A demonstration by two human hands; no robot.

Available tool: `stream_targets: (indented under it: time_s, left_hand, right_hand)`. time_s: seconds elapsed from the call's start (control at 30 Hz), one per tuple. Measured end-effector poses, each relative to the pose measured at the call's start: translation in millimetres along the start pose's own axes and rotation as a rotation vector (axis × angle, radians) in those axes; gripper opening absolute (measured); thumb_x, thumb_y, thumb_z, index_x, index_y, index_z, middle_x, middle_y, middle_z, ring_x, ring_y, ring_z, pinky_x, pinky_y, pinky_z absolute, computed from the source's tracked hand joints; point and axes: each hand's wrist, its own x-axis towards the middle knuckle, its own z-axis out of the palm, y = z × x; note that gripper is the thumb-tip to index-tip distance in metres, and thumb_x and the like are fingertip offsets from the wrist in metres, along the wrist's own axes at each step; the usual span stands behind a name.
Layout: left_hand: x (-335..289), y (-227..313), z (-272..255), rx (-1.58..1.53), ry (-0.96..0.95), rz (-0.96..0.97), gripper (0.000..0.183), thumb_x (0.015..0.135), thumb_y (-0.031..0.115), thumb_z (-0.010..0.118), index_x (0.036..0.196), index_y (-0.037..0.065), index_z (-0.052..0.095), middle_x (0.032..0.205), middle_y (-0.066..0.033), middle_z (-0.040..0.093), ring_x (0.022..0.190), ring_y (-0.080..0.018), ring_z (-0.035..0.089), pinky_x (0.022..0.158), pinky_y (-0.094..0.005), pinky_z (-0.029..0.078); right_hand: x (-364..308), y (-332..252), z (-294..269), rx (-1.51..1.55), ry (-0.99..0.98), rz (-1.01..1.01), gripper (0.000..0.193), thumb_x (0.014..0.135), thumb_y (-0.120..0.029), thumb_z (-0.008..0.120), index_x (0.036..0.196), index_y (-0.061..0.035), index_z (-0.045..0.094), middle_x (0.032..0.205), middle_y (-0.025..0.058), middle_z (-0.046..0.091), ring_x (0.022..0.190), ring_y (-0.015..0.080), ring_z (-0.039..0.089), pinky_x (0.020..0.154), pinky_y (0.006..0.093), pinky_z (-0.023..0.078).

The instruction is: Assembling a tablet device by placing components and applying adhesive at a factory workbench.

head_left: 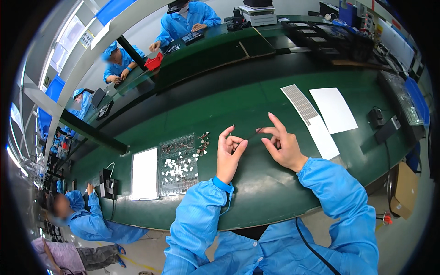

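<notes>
My left hand (pixel 229 156) is raised above the green table, its thumb and a curled finger pinched on a thin dark wire-like part (pixel 252 134). The forefinger of that hand stands up. The part's other end is at the fingertips of my right hand (pixel 286 149), whose forefinger points up and whose thumb is apart from it. Left of my hands lies a clear compartment tray (pixel 178 183) with white bits and small dark parts in it. Several small round parts with leads (pixel 202 144) lie beside its far right corner. A blue band (pixel 222 184) circles my left wrist.
A white sheet (pixel 145 174) lies left of the tray, near a black device (pixel 108 185). To the right are a label sheet (pixel 306 107), a white paper (pixel 334 110) and black stands (pixel 387 129). Co-workers in blue sit across and at left. A metal post (pixel 94 133) crosses the left side.
</notes>
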Motion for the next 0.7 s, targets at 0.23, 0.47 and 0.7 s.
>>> stream_targets:
  time_s: [0.23,0.47,0.7]
  left_hand:
    - [-5.0,-1.1,6.1,-0.11,-0.119,-0.039,0.061,0.092,0.003,0.067,0.142,0.003,0.033,0.09,-0.0006,0.058,0.079,-0.0057,0.056,0.074,-0.0185,0.044]
    - [-5.4,-13.8,2.5,-0.175,-0.161,-0.029,0.047,0.1,0.026,0.059,0.138,0.007,0.038,0.113,-0.0083,0.06,0.083,-0.0111,0.058,0.078,-0.0245,0.048]
    - [-0.5,-14.3,1.4,-0.169,-0.22,-0.091,0.041,0.1,0.019,0.057,0.135,0.005,0.04,0.101,-0.0045,0.059,0.083,-0.0113,0.059,0.076,-0.0254,0.049]
  right_hand:
    - [-1.4,-1.3,1.9,-0.095,-0.146,-0.043,0.065,0.083,0.002,0.065,0.144,-0.01,0.044,0.119,0.0102,0.069,0.061,0.0176,0.067,0.058,0.0281,0.053]
    - [-0.2,7.4,6.8,-0.082,-0.053,0.124,0.036,0.085,-0.001,0.065,0.12,-0.0088,0.061,0.103,0.0079,0.071,0.067,0.0171,0.069,0.059,0.0293,0.053]
    - [1.0,13.7,7.1,-0.06,-0.064,0.15,0.038,0.084,0.004,0.062,0.121,-0.0067,0.057,0.099,0.0051,0.07,0.059,0.009,0.058,0.054,0.0241,0.046]
